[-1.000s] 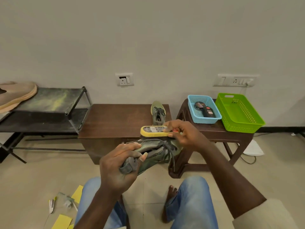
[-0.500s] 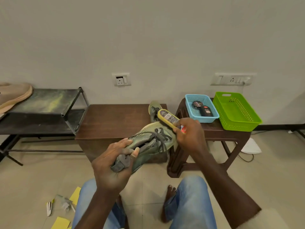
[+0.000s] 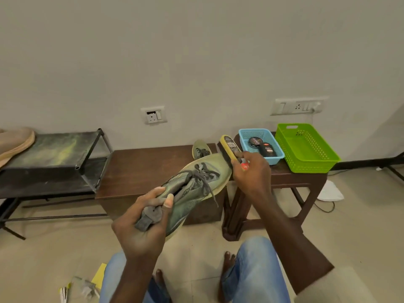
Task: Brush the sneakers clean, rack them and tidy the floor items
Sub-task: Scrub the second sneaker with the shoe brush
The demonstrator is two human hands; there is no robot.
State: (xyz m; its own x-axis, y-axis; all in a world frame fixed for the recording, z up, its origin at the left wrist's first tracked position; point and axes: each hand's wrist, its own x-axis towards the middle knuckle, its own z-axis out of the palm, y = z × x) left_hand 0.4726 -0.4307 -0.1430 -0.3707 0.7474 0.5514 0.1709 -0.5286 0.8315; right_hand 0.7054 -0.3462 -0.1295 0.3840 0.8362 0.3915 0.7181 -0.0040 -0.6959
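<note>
The left hand (image 3: 142, 224) is gripping the heel end of a green sneaker (image 3: 196, 189), with the fingers curled under the heel and the thumb pressing down on the grey collar. The sneaker is being held in the air above the person's knees, laces facing up and toe pointing away toward the wall. The right hand (image 3: 251, 173) is holding a yellow-backed shoe brush (image 3: 229, 147), its fingers closed round the handle end, and the dark bristles are touching the sole edge at the toe of the held sneaker. The second sneaker (image 3: 200, 148) is lying on the far edge of a dark brown bench (image 3: 144, 167), against the wall and just behind the raised toe. A black metal shoe rack (image 3: 56, 147) is standing to the left of the bench, and a tan shoe (image 3: 15, 141) is resting on its top shelf. A brown stool (image 3: 290, 178) to the right of the bench is carrying a blue basket (image 3: 254, 134) and a green basket (image 3: 303, 147) side by side. The blue basket is holding a round polish tin (image 3: 255, 142) and a black bottle (image 3: 267, 150). Yellow paper (image 3: 99, 278) and small scraps (image 3: 85, 288) are lying on the tiled floor beside the left knee.
</note>
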